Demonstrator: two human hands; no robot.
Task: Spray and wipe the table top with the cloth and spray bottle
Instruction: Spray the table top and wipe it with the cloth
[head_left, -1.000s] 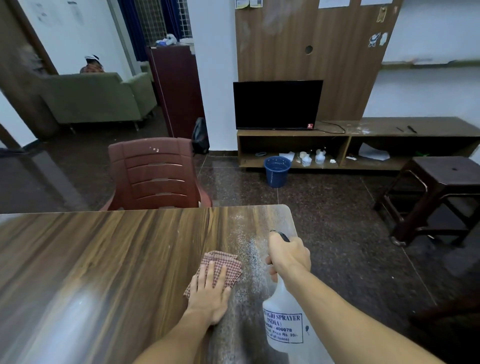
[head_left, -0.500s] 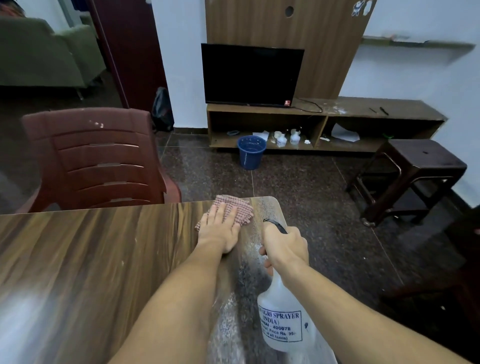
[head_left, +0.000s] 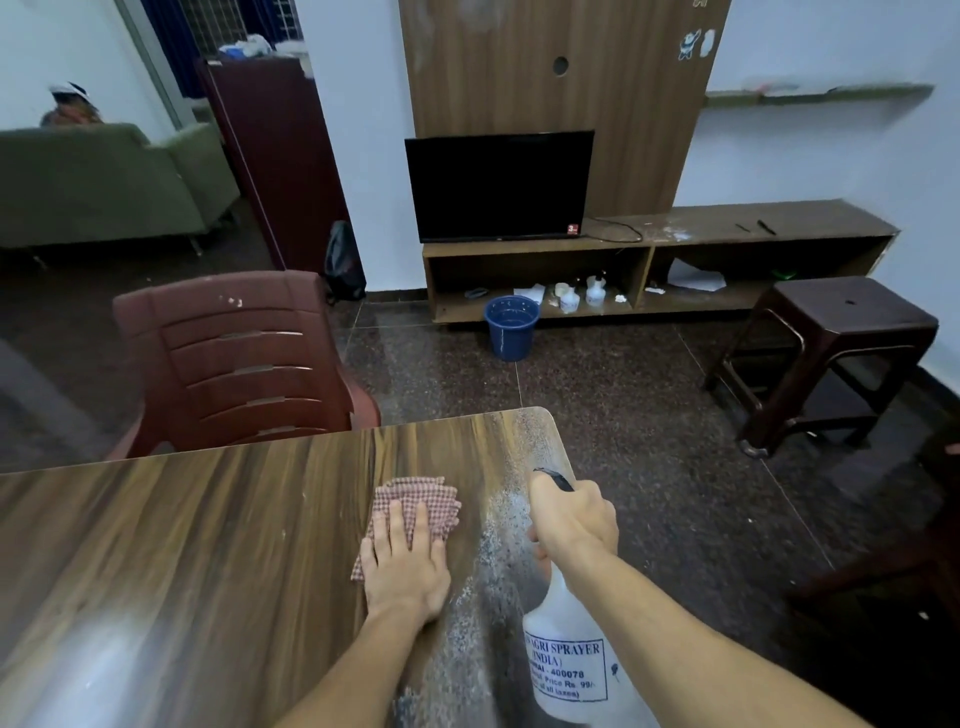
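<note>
- Across the lower half of the frame lies one wooden table top. One checked cloth lies on it toward its far right corner, and one white spray bottle is at lower centre-right, over its right edge.
- Two hands show: the left hand at centre, and the right hand just right of it.
- Beyond the table there is one of each of these:
  - a maroon plastic chair at mid left
  - a blue bucket on the floor at centre
  - a dark stool at mid right
  - a black television on a low shelf unit
  - a green sofa at upper left
- Two small white bottles stand on the lower shelf, just right of the bucket.
- One band of pale spray droplets speckles the wood between cloth and bottle.
- The cloth's near part is covered by the left hand.
- The bottle's head is mostly hidden in the right fist, with only a dark tip showing above the knuckles. Its lower right side is behind the forearm.
- The table runs out of frame at left and bottom.
- Something behind the sofa is too blurred to make out.
- The left hand lies flat, palm down, fingers straight and close together, pressing the cloth to the table.
- The right hand's fingers are curled tight round the spray bottle's neck, holding it tilted away from the camera. Whether its base touches the table cannot be told.
</note>
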